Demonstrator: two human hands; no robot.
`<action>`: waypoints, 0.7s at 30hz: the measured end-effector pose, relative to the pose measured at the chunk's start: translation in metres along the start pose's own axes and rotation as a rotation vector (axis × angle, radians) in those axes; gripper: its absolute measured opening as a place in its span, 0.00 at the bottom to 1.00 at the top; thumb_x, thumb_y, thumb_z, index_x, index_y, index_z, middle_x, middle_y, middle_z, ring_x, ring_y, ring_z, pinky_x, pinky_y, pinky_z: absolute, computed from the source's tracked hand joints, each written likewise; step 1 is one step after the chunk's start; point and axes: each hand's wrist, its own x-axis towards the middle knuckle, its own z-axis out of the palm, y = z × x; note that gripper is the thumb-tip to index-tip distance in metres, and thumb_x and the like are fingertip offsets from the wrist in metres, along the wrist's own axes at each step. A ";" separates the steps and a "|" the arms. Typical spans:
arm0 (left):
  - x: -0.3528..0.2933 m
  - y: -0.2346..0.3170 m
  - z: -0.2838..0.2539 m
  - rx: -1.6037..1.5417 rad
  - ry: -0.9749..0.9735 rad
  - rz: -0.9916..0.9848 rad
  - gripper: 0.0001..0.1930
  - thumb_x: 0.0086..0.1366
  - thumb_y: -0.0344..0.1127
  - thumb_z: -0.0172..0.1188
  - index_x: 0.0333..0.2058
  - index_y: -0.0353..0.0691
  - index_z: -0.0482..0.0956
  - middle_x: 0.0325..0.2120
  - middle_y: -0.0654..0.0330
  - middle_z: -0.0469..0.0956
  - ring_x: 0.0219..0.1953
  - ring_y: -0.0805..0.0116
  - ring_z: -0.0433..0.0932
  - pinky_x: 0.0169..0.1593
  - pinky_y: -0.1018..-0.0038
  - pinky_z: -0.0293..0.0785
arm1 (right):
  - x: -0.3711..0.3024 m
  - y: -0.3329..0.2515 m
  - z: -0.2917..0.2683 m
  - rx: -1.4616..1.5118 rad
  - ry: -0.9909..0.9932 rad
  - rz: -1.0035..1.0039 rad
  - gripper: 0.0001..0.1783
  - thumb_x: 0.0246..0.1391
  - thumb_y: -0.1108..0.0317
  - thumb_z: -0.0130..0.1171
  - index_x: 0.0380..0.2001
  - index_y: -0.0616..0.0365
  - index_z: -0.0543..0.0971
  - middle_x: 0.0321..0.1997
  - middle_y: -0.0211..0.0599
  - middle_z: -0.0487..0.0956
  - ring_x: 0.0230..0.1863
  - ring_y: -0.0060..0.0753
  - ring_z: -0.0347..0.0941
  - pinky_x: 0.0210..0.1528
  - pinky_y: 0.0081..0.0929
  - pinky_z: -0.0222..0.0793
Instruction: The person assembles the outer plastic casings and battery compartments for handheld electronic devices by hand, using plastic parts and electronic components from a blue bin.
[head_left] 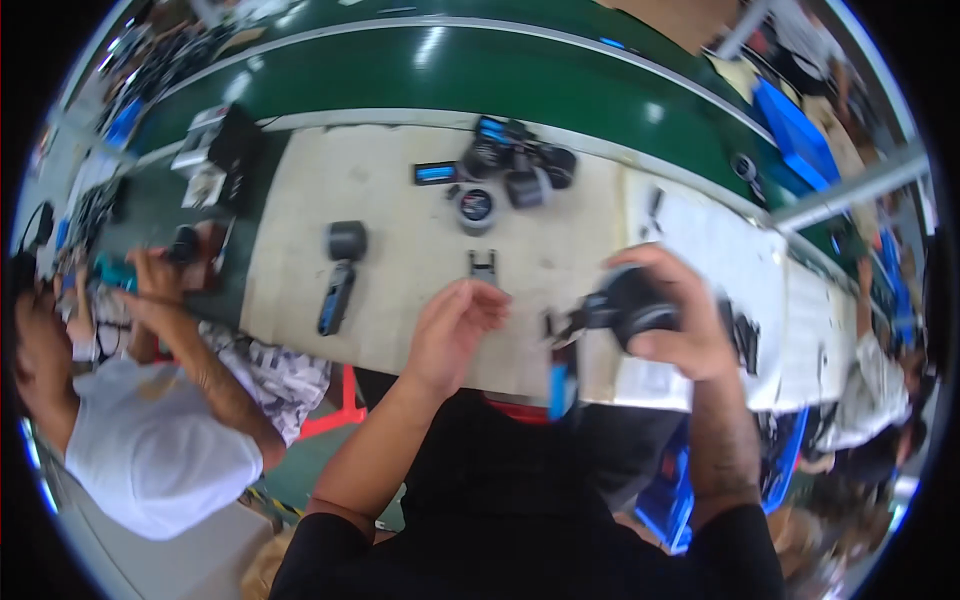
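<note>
My right hand (690,318) grips a round-headed black device (640,305), its fingers wrapped around the thick head. From that head a hinged handle with a blue panel (563,380) hangs down toward the table's front edge; motion blurs it. My left hand (455,335) is over the middle of the table with loosely bent fingers. Just beyond its fingertips lies a small grey forked part (483,268), partly hidden by the fingers; whether they touch it is unclear. A similar device (345,270) with a round head and a blue-panelled handle lies to the left.
Several more round-headed black devices (520,170) are clustered at the back of the pale work mat (400,270). Beyond it runs a green conveyor (360,70). A co-worker in a white shirt (160,440) works at left. Blue bins (665,490) stand below the table at right.
</note>
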 end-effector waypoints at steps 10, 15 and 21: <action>-0.021 -0.022 0.055 -0.600 -0.556 -0.620 0.42 0.71 0.73 0.33 0.58 0.38 0.73 0.27 0.52 0.78 0.27 0.52 0.78 0.33 0.62 0.73 | -0.025 0.029 0.019 0.283 0.104 -0.025 0.29 0.53 0.71 0.68 0.57 0.61 0.71 0.48 0.32 0.78 0.51 0.23 0.73 0.57 0.26 0.68; -0.021 0.007 0.055 -0.027 -0.247 -0.132 0.32 0.74 0.61 0.48 0.57 0.36 0.70 0.36 0.54 0.81 0.32 0.63 0.81 0.38 0.67 0.79 | -0.026 0.032 0.013 0.184 0.142 0.037 0.31 0.55 0.70 0.67 0.62 0.59 0.69 0.50 0.32 0.77 0.51 0.22 0.73 0.55 0.24 0.70; -0.014 0.016 0.050 0.655 -0.074 0.416 0.19 0.62 0.26 0.71 0.49 0.36 0.74 0.37 0.62 0.79 0.37 0.80 0.77 0.34 0.82 0.73 | -0.018 0.042 0.046 0.190 0.218 0.001 0.45 0.54 0.76 0.69 0.71 0.51 0.58 0.53 0.32 0.74 0.53 0.23 0.72 0.52 0.25 0.74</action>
